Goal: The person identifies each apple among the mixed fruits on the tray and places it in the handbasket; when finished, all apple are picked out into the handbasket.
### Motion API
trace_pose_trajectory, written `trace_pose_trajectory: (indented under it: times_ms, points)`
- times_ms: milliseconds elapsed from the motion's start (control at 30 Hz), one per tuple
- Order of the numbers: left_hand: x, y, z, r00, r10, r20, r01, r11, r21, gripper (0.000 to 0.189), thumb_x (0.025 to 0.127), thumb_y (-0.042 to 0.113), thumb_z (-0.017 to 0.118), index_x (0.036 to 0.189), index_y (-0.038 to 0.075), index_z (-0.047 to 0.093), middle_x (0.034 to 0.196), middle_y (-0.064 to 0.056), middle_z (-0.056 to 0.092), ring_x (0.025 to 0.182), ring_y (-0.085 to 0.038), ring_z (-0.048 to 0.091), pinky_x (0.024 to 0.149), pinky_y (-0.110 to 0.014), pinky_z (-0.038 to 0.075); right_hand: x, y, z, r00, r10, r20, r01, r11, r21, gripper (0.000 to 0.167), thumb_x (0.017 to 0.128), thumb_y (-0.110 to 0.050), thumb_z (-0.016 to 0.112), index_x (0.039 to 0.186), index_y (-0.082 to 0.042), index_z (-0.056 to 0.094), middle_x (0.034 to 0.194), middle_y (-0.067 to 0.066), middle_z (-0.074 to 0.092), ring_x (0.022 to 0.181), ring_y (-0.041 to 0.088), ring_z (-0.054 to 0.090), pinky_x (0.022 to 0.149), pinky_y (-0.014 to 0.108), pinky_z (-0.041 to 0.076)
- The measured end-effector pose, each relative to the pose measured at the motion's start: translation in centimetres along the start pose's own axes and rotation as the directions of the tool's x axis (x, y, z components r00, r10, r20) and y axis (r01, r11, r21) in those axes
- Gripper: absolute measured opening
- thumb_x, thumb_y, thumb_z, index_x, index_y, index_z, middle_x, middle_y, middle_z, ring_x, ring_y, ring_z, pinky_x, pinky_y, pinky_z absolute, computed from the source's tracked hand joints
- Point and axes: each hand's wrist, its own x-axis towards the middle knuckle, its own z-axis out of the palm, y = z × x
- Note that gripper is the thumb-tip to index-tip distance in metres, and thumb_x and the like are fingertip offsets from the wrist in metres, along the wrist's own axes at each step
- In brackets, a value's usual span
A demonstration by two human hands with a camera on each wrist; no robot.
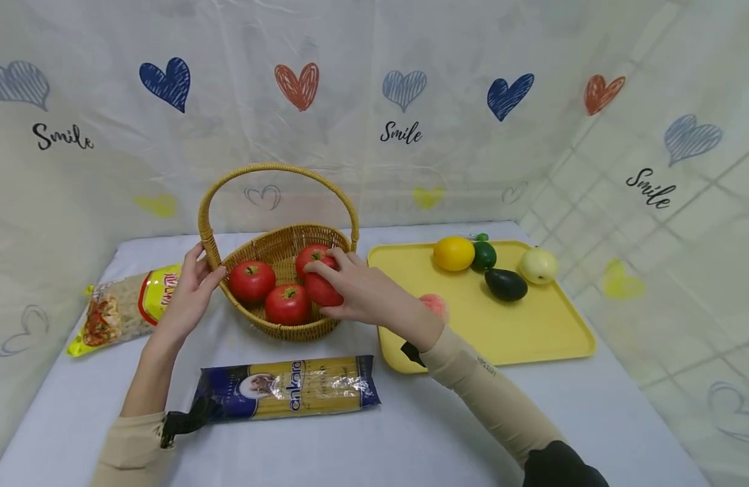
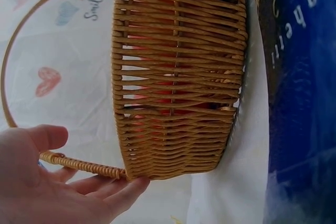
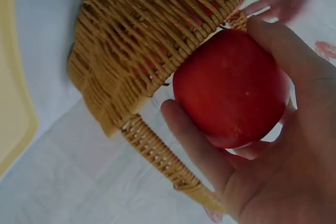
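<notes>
My right hand point(image 1: 365, 291) grips a red apple point(image 3: 231, 88) at the right rim of a wicker basket point(image 1: 307, 330), thumb and fingers round the fruit. Three other red apples lie inside: one at the left point(image 1: 252, 282), one in front point(image 1: 287, 305) and one behind point(image 1: 314, 257), partly covered by the right hand. My left hand point(image 1: 190, 292) is at the left foot of the basket's arched handle point(image 1: 277, 167). In the left wrist view its fingers are nearly straight, with fingertips touching the basket rim, and the thumb stands apart from the handle.
A yellow tray point(image 1: 471, 331) at the right holds a lemon point(image 1: 453, 253), a dark green fruit point(image 1: 484, 256), an eggplant point(image 1: 505, 285), a pale green round fruit point(image 1: 538, 264) and a peach point(image 1: 435, 306). A spaghetti pack point(image 1: 289, 387) lies in front; another food bag point(image 1: 127, 308) lies left.
</notes>
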Motion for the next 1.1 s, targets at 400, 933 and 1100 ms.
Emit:
trace_pose_trajectory:
  times_ms: [400, 933, 1100]
  points:
    - [0.1, 0.1, 0.3, 1.0, -0.006, 0.004, 0.006, 1.0, 0.008, 0.075, 0.111, 0.033, 0.042, 0.166, 0.019, -0.006, 0.172, -0.025, 0.01, 0.159, -0.046, 0.011, 0.121, -0.074, 0.017, 3.5, -0.1, 1.6, 0.978, 0.105, 0.179, -0.083, 0.988, -0.126, 0.075, 0.09, -0.047, 0.077, 0.152, -0.03, 0.039, 0.158, 0.017, 0.038, 0.126, 0.037, 0.058, 0.087, 0.051, 0.062]
    - [-0.3, 0.5, 0.1, 1.0, -0.017, -0.006, 0.017, 1.0, 0.007, 0.075, 0.11, 0.034, 0.042, 0.166, 0.019, -0.006, 0.172, -0.026, 0.01, 0.159, -0.046, 0.011, 0.121, -0.074, 0.017, 4.3, -0.3, 2.4, 0.96, 0.117, 0.256, -0.072, 0.981, -0.179, 0.081, 0.089, -0.05, 0.076, 0.155, -0.029, 0.034, 0.162, 0.012, 0.032, 0.127, 0.036, 0.057, 0.09, 0.046, 0.063]
    - [-0.2, 0.2, 0.1, 0.999, -0.03, -0.012, 0.03, 0.999, 0.018, 0.075, 0.11, 0.034, 0.042, 0.166, 0.02, -0.006, 0.172, -0.024, 0.01, 0.16, -0.045, 0.011, 0.121, -0.074, 0.018, 4.3, -0.4, 2.5, 0.955, 0.117, 0.271, -0.064, 0.979, -0.196, 0.081, 0.089, -0.051, 0.075, 0.155, -0.027, 0.033, 0.164, 0.012, 0.028, 0.128, 0.036, 0.057, 0.091, 0.046, 0.063]
